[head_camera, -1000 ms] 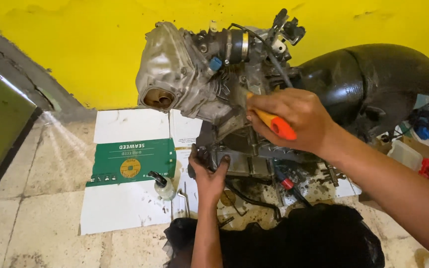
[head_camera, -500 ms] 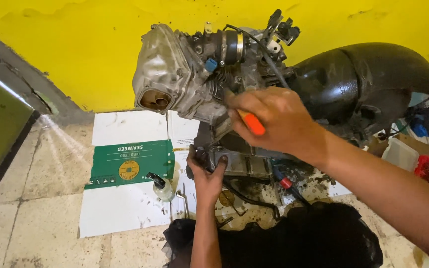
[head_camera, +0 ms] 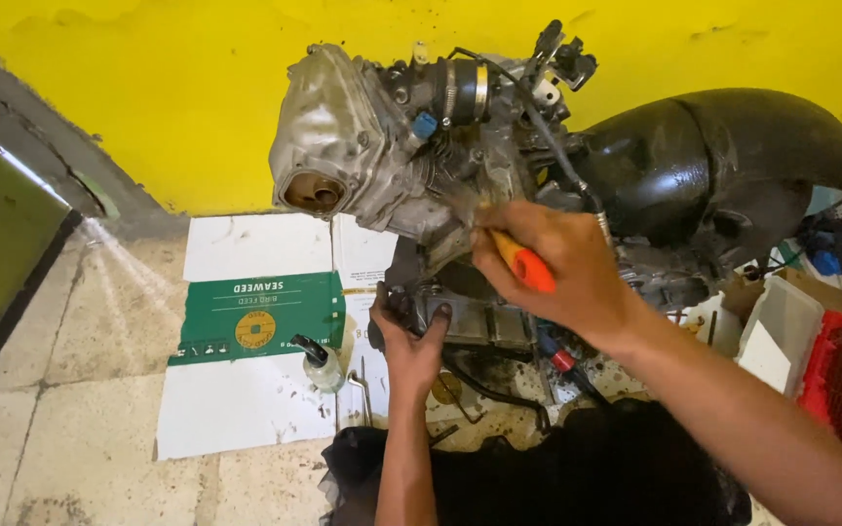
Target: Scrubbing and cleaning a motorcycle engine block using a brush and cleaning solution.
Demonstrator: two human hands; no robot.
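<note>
Right hand (head_camera: 557, 268), clenched on orange-handled screwdriver (head_camera: 523, 263), shifted left, lower, onto grimy grey metal engine (head_camera: 372, 146); left hand (head_camera: 411, 341) still gripping its near edge.

A flattened carton (head_camera: 255, 341) lies on the tiled floor below the yellow wall, left of the engine: a broad white sheet of cardboard with a green printed band (head_camera: 260, 317) across its middle, white lettering along the band's top edge, a round yellow emblem (head_camera: 255, 329) at its centre and a row of small white symbols at its lower left. A small clear bottle (head_camera: 319, 365) with a dark spout stands on the carton's right edge. At the far right a white box (head_camera: 777, 331) sits tilted beside a red ribbed container (head_camera: 840, 375); no screens or signs show
</note>
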